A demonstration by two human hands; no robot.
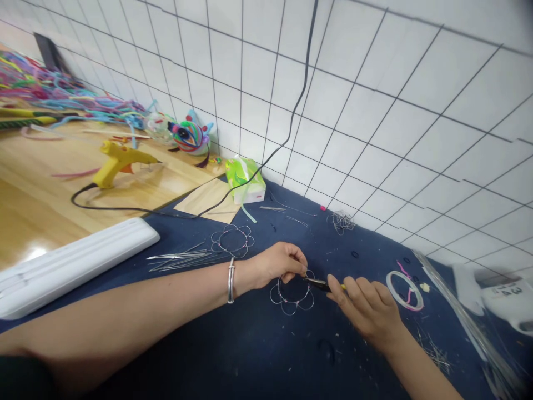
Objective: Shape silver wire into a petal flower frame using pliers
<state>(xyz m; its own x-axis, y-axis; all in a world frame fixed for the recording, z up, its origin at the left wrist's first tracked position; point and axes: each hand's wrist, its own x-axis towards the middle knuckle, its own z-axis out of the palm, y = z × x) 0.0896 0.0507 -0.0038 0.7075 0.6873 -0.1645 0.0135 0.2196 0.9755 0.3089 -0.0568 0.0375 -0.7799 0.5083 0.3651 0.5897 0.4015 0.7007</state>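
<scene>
A wire flower frame [287,300], a thin round ring with looped petals and small pinkish beads at some of the joints, is over the dark blue surface of the bench [250,344], between the two hands. The left hand [287,262], with a smooth silvery bangle [231,280] at its wrist, pinches the frame's upper edge between thumb and curled fingers. The right hand [366,308] is wrapped around pliers [320,284], a bit of yellow handle showing; their narrow metal jaws meet the frame just beside the left fingertips. Whether the jaws grip the wire is too small to tell.

Beyond the left wrist lies a second wire flower [233,250] of the same looped shape, next to a loose sheaf of straight, shiny wires [179,259]. A glossy white, round-cornered case [79,266] lies nearer the left edge. On pale-grained wood behind it sits a yellow plastic glue gun [119,163], its black cord [291,119] trailing past a soft green tissue pack [245,180]. Fuzzy, many-coloured pipe cleaners [62,86] heap against the gridded wall [353,105]. To the right are a translucent coil [416,307], scattered wire clippings [435,353] and long, thin rods [453,311].
</scene>
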